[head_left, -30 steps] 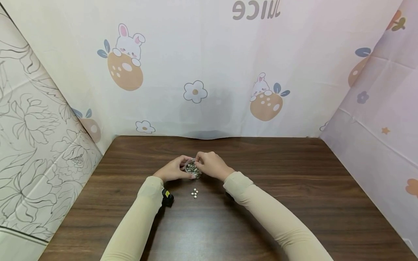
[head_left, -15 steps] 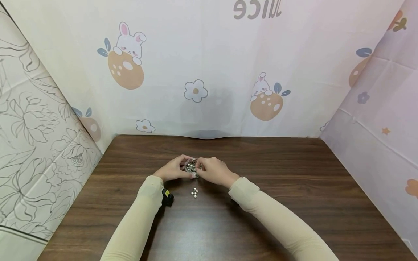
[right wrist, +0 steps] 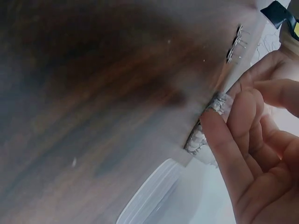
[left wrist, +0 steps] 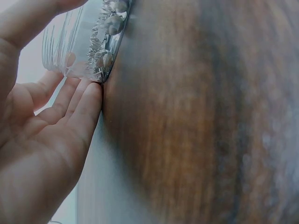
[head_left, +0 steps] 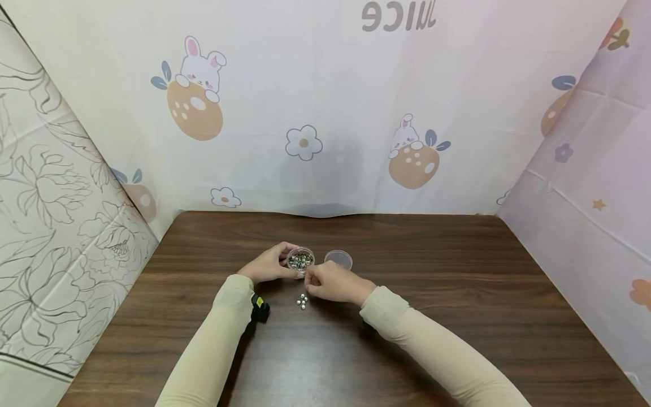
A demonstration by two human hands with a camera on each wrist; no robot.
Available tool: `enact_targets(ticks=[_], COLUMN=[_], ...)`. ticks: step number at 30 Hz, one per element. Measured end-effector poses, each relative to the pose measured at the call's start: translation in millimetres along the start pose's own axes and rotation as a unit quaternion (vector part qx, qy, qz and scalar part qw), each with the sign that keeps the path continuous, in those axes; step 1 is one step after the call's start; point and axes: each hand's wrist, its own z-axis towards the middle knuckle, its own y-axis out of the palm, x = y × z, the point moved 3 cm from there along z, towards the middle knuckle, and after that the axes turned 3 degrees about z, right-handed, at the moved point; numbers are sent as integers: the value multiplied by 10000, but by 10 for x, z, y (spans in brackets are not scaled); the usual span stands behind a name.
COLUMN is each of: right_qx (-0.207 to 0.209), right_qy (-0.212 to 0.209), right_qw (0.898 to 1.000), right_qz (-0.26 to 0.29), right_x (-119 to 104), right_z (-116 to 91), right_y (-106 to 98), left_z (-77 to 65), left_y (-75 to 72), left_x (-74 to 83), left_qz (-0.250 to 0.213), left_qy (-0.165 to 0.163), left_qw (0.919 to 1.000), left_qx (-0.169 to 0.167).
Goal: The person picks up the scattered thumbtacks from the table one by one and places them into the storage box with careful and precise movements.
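In the head view, my left hand (head_left: 269,264) holds a small clear round jar (head_left: 300,259), thumb in front and fingers behind. Silver thumbtacks (head_left: 301,260) fill much of the jar, and its open mouth faces up. The left wrist view has the fingertips against the clear wall (left wrist: 70,46). My right hand (head_left: 335,282) is just in front of the jar, thumb and fingertips pinched together on what appears to be a thumbtack, mostly hidden by the fingers. Right in front of it, several loose thumbtacks (head_left: 302,302) lie grouped on the table; the right wrist view shows their points upward (right wrist: 236,44).
A clear round lid (head_left: 339,259) lies on the brown wooden table (head_left: 432,271), right of the jar and partly behind my right hand. A black wrist device (head_left: 261,310) sits under the left cuff. Printed curtains (head_left: 325,113) stand behind and at both sides of the table.
My right hand has left the mouth of the jar and come forward toward the loose thumbtacks, uncovering the lid. The left hand and the jar stay in place.
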Motion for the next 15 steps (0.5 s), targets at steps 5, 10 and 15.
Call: enact_targets(ticks=[5,10,15], right_qx=[-195,-366,-412], right_qy=[9,-18,-29], right_qw=[9998,9993,9991], right_qz=[-31,-17,-63], right_x=[-22,-45,-81], right_z=[-11,-11,-8], right_y=[46,99,124], left_z=[0,-9,-18], left_y=[0,1,-6], left_x=[-4,-2,15], left_qz=[47,34,-3], left_qy=[-40,20,103], left_qw=[10000,10000,9999], left_qx=[4,-25,-22])
